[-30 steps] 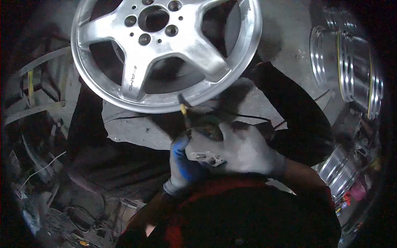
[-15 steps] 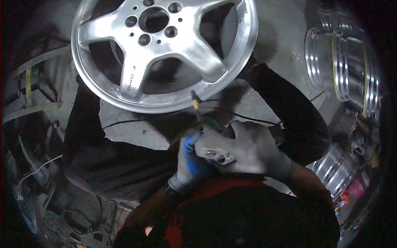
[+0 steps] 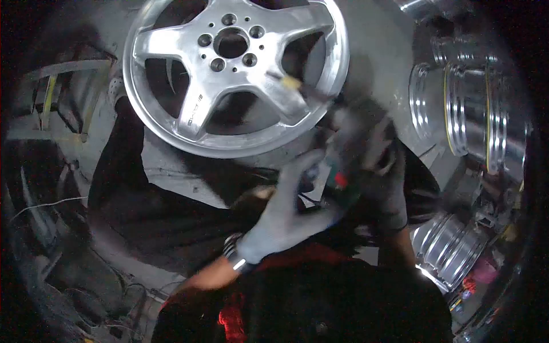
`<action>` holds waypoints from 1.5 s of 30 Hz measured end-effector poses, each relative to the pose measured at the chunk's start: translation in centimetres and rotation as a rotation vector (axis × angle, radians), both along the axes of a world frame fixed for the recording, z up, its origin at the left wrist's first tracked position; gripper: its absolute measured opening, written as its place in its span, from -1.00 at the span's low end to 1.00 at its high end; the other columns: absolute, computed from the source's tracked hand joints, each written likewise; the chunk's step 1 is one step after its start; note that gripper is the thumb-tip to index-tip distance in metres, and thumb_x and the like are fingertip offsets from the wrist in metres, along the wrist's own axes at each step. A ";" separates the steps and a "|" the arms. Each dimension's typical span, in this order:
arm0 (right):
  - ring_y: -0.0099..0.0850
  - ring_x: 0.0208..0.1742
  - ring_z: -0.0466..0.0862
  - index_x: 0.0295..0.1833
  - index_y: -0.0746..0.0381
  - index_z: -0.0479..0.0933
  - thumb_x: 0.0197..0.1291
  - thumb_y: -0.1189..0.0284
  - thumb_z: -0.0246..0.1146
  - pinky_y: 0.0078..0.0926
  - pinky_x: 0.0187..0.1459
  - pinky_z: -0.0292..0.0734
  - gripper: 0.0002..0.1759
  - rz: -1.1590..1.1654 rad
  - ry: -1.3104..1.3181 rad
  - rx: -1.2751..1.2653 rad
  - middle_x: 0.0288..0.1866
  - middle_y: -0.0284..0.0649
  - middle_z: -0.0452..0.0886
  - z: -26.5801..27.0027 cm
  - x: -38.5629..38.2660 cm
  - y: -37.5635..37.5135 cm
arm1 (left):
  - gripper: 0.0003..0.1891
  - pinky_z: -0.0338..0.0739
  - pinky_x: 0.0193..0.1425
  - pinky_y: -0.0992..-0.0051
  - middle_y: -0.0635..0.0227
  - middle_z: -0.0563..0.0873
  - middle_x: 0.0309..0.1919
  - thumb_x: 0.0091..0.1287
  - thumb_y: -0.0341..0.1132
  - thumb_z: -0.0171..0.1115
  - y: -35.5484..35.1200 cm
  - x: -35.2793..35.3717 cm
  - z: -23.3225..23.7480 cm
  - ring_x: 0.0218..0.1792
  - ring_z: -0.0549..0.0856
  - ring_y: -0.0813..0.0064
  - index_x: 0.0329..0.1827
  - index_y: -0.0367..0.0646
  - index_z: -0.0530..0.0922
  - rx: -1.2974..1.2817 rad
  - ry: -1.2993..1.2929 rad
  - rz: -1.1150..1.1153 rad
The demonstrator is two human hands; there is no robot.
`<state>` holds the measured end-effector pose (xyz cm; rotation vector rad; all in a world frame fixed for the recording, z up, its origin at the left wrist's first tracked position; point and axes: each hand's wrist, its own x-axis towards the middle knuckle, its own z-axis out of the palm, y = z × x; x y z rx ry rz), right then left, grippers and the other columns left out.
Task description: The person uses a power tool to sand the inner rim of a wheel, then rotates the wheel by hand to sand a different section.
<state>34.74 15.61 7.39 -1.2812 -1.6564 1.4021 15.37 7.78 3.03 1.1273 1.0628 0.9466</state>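
My right hand (image 3: 369, 134), gloved and smeared by motion, is wrapped round a power tool that looks like a die grinder (image 3: 349, 186), with a dark green body and a red spot. The tool's thin front end, with a yellow band (image 3: 290, 83) and a dark tip, points up and left over a spoke of the silver alloy wheel (image 3: 194, 111). Blur hides whether the tip touches the wheel. My left hand (image 3: 283, 214), in a pale glove with a blue palm, is beside the tool body, thumb and fingers apart with a gap between them.
Polished wheel rims (image 3: 457, 108) stand at the right, and another rim (image 3: 449, 246) lies nearer. A metal frame (image 3: 51, 103) is at the left. My legs (image 3: 160, 223) lie on either side of the floor before the wheel. A thin pale cable (image 3: 48, 204) runs at the left.
My hands have moved apart; they were together round the tool over my lap. My right hand has raised the tool, so its yellow part has moved up and right over the wheel.
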 end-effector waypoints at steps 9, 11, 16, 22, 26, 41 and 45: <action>-0.06 0.11 0.69 0.39 0.35 0.41 0.39 -0.30 -0.01 -0.04 0.13 0.64 -0.09 -0.366 0.867 -0.355 0.20 0.04 0.63 2.3 0.0 0.7 | -0.31 0.65 0.10 0.29 0.01 0.76 -0.10 0.18 -0.02 0.56 3.9 1.6 3.3 0.00 0.79 0.16 0.16 -0.37 0.50 0.087 0.020 -0.209; -0.09 0.05 0.71 0.38 0.33 0.41 0.39 -0.31 -0.01 -0.07 0.10 0.67 -0.10 -0.391 0.830 -0.337 0.15 0.03 0.64 1.7 -1.5 0.0 | -0.33 0.66 0.01 0.29 0.02 0.76 -0.15 0.19 0.00 0.55 3.9 0.3 5.8 -0.08 0.80 0.14 0.13 -0.38 0.52 0.085 0.161 -0.201; -0.18 -0.09 0.73 0.36 0.29 0.42 0.38 -0.30 0.01 -0.18 0.01 0.71 -0.13 -0.464 0.784 -0.512 0.02 -0.02 0.67 1.2 -2.3 -2.5 | -0.46 0.66 -0.18 0.27 0.06 0.75 -0.29 0.30 -0.05 0.45 0.9 -0.4 4.3 -0.31 0.78 0.12 0.12 -0.34 0.55 -0.059 0.400 -0.441; -0.29 -0.04 0.72 0.35 0.27 0.44 0.48 -0.14 0.01 -0.28 0.00 0.69 -0.29 -0.583 0.435 -0.574 0.06 -0.12 0.66 1.9 -1.5 -4.6 | -0.58 0.63 -0.06 0.32 0.09 0.73 -0.06 0.50 -0.21 0.25 -0.5 0.0 -4.1 -0.17 0.74 0.28 0.32 -0.21 0.52 0.418 0.091 -0.214; -0.31 0.24 0.60 0.41 0.26 0.39 0.56 0.02 -0.03 -0.30 0.31 0.51 -0.40 -0.339 -0.039 -0.058 0.22 -0.16 0.61 -0.1 -0.2 -4.9 | -0.56 0.57 0.19 0.33 0.19 0.66 0.19 0.61 -0.21 0.08 1.9 2.2 -4.2 0.10 0.66 0.34 0.45 -0.20 0.45 -0.091 -0.325 -0.202; -0.43 0.25 0.55 0.36 0.24 0.45 0.56 0.11 0.06 -0.40 0.33 0.42 -0.50 -0.650 0.156 -0.295 0.23 -0.25 0.57 -0.5 -1.4 -3.5 | -0.56 0.34 0.47 0.53 0.38 0.61 0.27 0.67 -0.14 -0.01 5.9 8.5 -5.2 0.27 0.53 0.60 0.43 -0.23 0.47 -0.396 -0.952 -0.068; -0.48 0.21 0.56 0.36 0.26 0.46 0.56 0.15 0.09 -0.40 0.28 0.46 -0.53 -0.603 0.219 -0.368 0.22 -0.26 0.57 -1.2 -1.0 -3.5 | -0.50 0.18 0.62 0.48 0.31 0.40 0.49 0.69 -0.27 -0.11 6.1 6.7 -3.6 0.46 0.36 0.55 0.60 -0.29 0.22 -0.388 -0.814 -0.075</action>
